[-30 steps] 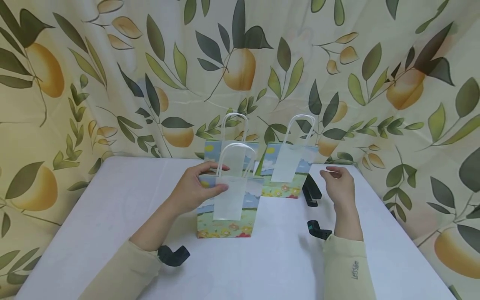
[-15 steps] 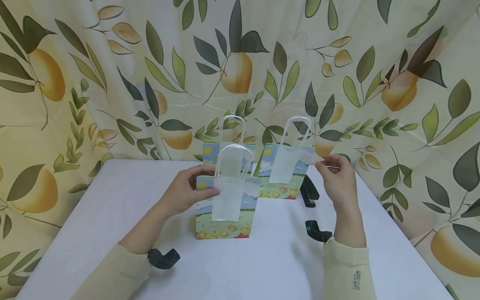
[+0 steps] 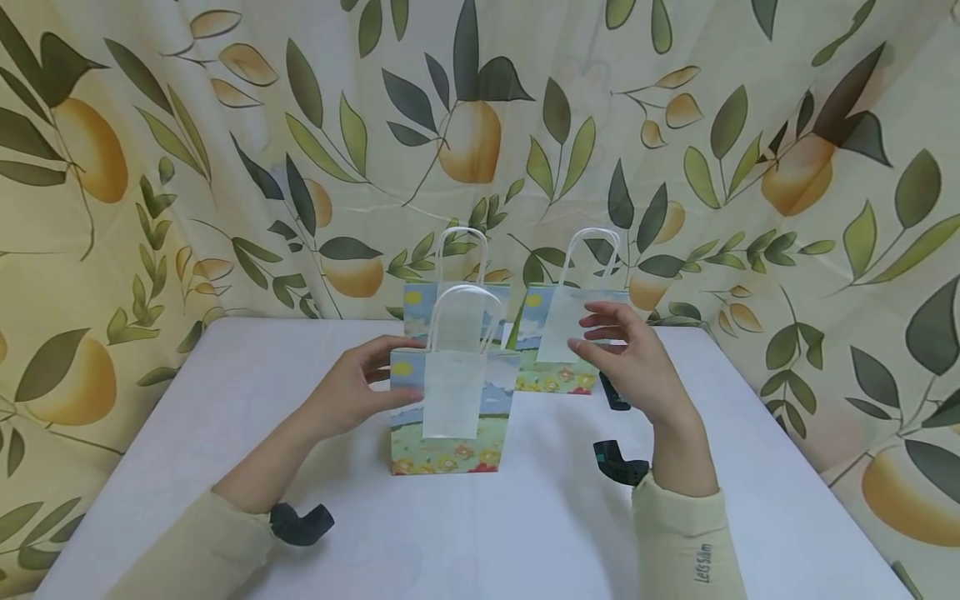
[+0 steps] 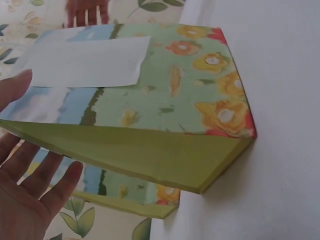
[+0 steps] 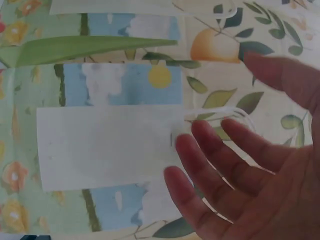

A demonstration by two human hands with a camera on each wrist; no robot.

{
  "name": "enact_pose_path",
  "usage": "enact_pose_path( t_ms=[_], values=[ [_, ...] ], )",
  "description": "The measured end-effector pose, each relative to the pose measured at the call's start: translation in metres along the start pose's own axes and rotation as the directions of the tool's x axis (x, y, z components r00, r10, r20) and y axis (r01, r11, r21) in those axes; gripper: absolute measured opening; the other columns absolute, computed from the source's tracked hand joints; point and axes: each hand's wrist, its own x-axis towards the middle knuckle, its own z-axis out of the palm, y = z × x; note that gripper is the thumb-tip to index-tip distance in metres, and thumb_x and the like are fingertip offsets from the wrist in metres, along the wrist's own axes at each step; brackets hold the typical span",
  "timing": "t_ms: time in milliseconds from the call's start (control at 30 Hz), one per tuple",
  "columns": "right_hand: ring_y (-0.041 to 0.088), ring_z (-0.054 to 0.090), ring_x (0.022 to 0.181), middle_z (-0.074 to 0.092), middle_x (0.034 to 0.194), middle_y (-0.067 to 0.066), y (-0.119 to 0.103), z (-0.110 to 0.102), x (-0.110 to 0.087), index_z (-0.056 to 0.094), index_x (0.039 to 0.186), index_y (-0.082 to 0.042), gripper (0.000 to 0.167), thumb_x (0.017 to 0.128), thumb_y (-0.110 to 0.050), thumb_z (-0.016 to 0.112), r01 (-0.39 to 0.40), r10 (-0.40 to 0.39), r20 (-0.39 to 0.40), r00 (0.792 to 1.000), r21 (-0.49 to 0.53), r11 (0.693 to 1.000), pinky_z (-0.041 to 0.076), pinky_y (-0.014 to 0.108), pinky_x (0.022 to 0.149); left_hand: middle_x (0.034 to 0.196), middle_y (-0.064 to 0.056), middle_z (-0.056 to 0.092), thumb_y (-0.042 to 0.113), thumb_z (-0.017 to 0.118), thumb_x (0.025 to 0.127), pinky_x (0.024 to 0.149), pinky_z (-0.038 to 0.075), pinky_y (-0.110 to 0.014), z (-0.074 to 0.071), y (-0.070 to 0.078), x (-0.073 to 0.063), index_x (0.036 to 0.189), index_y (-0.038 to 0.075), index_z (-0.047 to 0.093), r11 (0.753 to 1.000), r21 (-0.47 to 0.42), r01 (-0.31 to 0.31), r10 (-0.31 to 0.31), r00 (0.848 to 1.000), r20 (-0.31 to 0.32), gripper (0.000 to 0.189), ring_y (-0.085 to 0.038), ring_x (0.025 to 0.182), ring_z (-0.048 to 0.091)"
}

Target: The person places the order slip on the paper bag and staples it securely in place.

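Note:
A small paper gift bag (image 3: 450,457), printed with sky and flowers, stands upright at the table's middle. White twisted handles rise from it, and a white paper strip (image 3: 452,400) lies down its front. My left hand (image 3: 352,392) is at its left side, thumb over the front face and the other fingers spread behind the side panel (image 4: 150,155). Farther back on the right stands a matching gift bag (image 3: 557,381). My right hand (image 3: 630,362) hovers in front of its upper right part, fingers apart and holding nothing, near the bag's white strip (image 5: 110,150).
Behind the front bag stands another matching gift bag (image 3: 414,312), partly hidden. A black stapler (image 3: 618,396) lies beside the right bag, mostly covered by my right hand. A black wrist camera (image 3: 302,525) sits on each wrist. A fruit-patterned curtain (image 3: 480,142) hangs behind the white table (image 3: 247,358).
My right hand has moved left from beside the right bag to in front of it, its fingers spreading. My left hand has drawn back leftward from the front bag's handle to its side.

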Motion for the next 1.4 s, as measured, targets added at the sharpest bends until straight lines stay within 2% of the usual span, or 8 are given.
enact_pose_path(
  t_ms=[100, 267, 467, 633, 900, 1133, 1300, 1400],
  values=[
    [0.036, 0.056, 0.131, 0.056, 0.142, 0.017, -0.001, 0.004, 0.001, 0.044, 0.152, -0.009, 0.067, 0.096, -0.029, 0.076, 0.024, -0.025, 0.085, 0.996, 0.006, 1.000, 0.048, 0.051, 0.107, 0.135, -0.007, 0.066, 0.024, 0.088, 0.085, 0.103, 0.055, -0.049, -0.001, -0.002, -0.002, 0.143, 0.021, 0.057, 1.000, -0.007, 0.031, -0.031, 0.999, 0.024, 0.066, -0.032, 0.123, 0.065],
    [0.031, 0.056, 0.131, 0.055, 0.145, 0.010, -0.003, 0.015, 0.001, 0.045, 0.152, -0.011, 0.072, 0.093, -0.030, 0.080, 0.069, -0.071, 0.202, 0.977, 0.015, 0.997, 0.048, 0.049, 0.106, 0.136, -0.008, 0.065, 0.026, 0.089, 0.083, 0.107, 0.051, -0.056, -0.003, -0.006, -0.007, 0.146, 0.019, 0.054, 0.997, 0.011, 0.076, -0.076, 0.996, 0.043, 0.072, -0.034, 0.128, 0.062],
    [0.033, 0.055, 0.132, 0.056, 0.146, 0.008, -0.006, 0.029, 0.000, 0.046, 0.152, -0.015, 0.078, 0.087, -0.032, 0.085, 0.115, -0.123, 0.326, 0.937, 0.044, 0.992, 0.044, 0.058, 0.109, 0.140, -0.007, 0.063, 0.028, 0.088, 0.084, 0.110, 0.048, -0.057, -0.005, -0.014, -0.012, 0.147, 0.017, 0.052, 0.995, 0.037, 0.092, -0.095, 0.992, 0.082, 0.073, -0.038, 0.134, 0.058],
    [0.031, 0.054, 0.132, 0.056, 0.146, 0.003, -0.005, 0.047, 0.002, 0.047, 0.152, -0.017, 0.082, 0.082, -0.029, 0.089, 0.129, -0.140, 0.414, 0.899, 0.053, 0.990, 0.044, 0.059, 0.109, 0.139, -0.004, 0.064, 0.028, 0.089, 0.083, 0.109, 0.049, -0.057, -0.006, -0.022, -0.017, 0.150, 0.019, 0.050, 0.994, 0.030, 0.103, -0.106, 0.985, 0.133, 0.078, -0.037, 0.134, 0.058],
    [0.025, 0.059, 0.122, 0.070, 0.128, -0.004, 0.003, 0.076, 0.007, 0.055, 0.142, -0.022, 0.076, 0.077, -0.028, 0.093, 0.135, -0.127, 0.533, 0.837, 0.024, 0.991, 0.046, 0.059, 0.105, 0.133, 0.002, 0.068, 0.027, 0.090, 0.081, 0.110, 0.047, -0.058, -0.004, -0.030, -0.024, 0.149, 0.021, 0.051, 0.994, 0.044, 0.103, -0.110, 0.978, 0.175, 0.079, -0.034, 0.131, 0.059],
    [0.023, 0.060, 0.122, 0.073, 0.126, -0.005, 0.014, 0.089, 0.012, 0.059, 0.138, -0.022, 0.071, 0.075, -0.023, 0.093, 0.110, -0.105, 0.607, 0.788, 0.029, 0.994, 0.044, 0.062, 0.106, 0.134, 0.003, 0.069, 0.030, 0.091, 0.081, 0.113, 0.043, -0.061, -0.002, -0.034, -0.027, 0.149, 0.021, 0.052, 0.987, 0.100, 0.129, -0.146, 0.973, 0.180, 0.079, -0.036, 0.135, 0.057],
    [0.021, 0.061, 0.120, 0.074, 0.125, -0.005, 0.020, 0.094, 0.014, 0.063, 0.133, -0.019, 0.065, 0.075, -0.021, 0.093, 0.077, -0.070, 0.653, 0.754, 0.018, 0.997, 0.048, 0.053, 0.105, 0.133, 0.000, 0.069, 0.028, 0.090, 0.081, 0.112, 0.044, -0.061, -0.003, -0.034, -0.030, 0.146, 0.018, 0.055, 0.983, 0.148, 0.106, -0.134, 0.971, 0.198, 0.075, -0.035, 0.131, 0.060],
    [0.020, 0.061, 0.120, 0.074, 0.126, -0.004, 0.021, 0.097, 0.015, 0.064, 0.133, -0.018, 0.065, 0.075, -0.019, 0.092, 0.056, -0.042, 0.669, 0.742, 0.001, 0.998, 0.049, 0.048, 0.104, 0.132, 0.000, 0.070, 0.028, 0.090, 0.081, 0.111, 0.046, -0.059, -0.003, -0.035, -0.030, 0.146, 0.016, 0.055, 0.981, 0.166, 0.100, -0.134, 0.969, 0.209, 0.074, -0.033, 0.128, 0.062]
  ],
)
